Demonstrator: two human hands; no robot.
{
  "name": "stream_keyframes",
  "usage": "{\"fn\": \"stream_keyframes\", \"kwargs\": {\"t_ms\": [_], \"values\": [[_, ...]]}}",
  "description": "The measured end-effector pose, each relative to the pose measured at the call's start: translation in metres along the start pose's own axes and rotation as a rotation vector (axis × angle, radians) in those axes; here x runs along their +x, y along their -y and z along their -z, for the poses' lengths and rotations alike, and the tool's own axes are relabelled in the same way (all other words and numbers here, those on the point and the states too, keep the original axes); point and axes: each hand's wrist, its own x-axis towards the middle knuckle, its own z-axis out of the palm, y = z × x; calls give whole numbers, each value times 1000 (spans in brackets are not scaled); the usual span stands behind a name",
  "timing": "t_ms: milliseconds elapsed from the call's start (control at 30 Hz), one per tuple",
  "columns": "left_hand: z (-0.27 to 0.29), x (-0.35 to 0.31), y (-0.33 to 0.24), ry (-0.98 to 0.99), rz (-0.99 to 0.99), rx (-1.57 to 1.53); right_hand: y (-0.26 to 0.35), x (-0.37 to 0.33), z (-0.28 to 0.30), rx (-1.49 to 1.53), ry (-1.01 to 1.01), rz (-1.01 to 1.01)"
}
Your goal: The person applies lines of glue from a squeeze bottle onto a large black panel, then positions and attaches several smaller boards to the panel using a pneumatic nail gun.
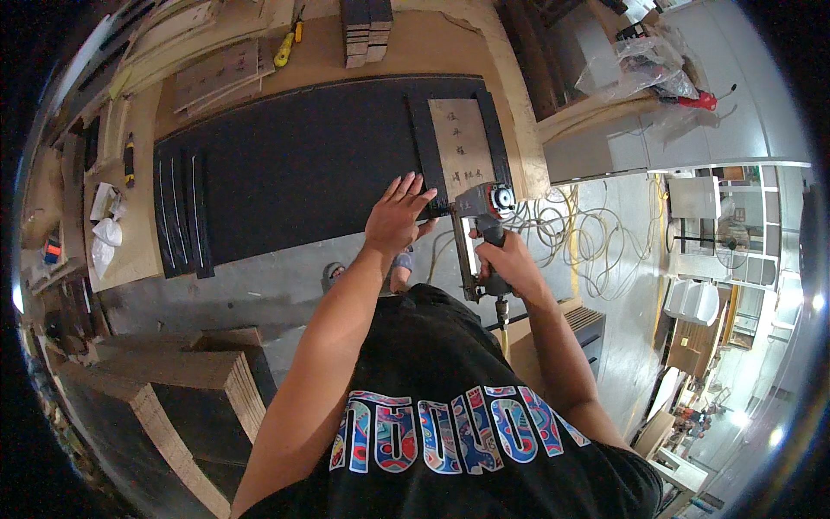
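Note:
My left hand [397, 216] lies flat, fingers spread, on the near edge of a black-framed wooden plaque [462, 143] that rests on a large black board [294, 169]. My right hand [506, 259] grips the handle of a grey pneumatic nail gun [482, 212], whose nose is at the plaque's near corner, right beside my left fingertips. The gun's long magazine runs down toward my body.
Coiled air hose [579, 238] lies on the floor to the right. Thin black strips [181, 216] lie on the board's left end. Stacked wooden panels [173, 381] stand at lower left. Boards, a yellow-handled tool [285, 48] and a stack of dark blocks [365, 30] sit on the bench's far side.

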Motion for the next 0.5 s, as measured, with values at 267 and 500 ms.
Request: {"fn": "stream_keyframes", "kwargs": {"t_ms": [267,500], "values": [[-5,0,2,5,8,5,4,-2,-4,-55,-24,2],[-6,0,2,21,6,8,2,-1,-8,-73,-51,18]]}}
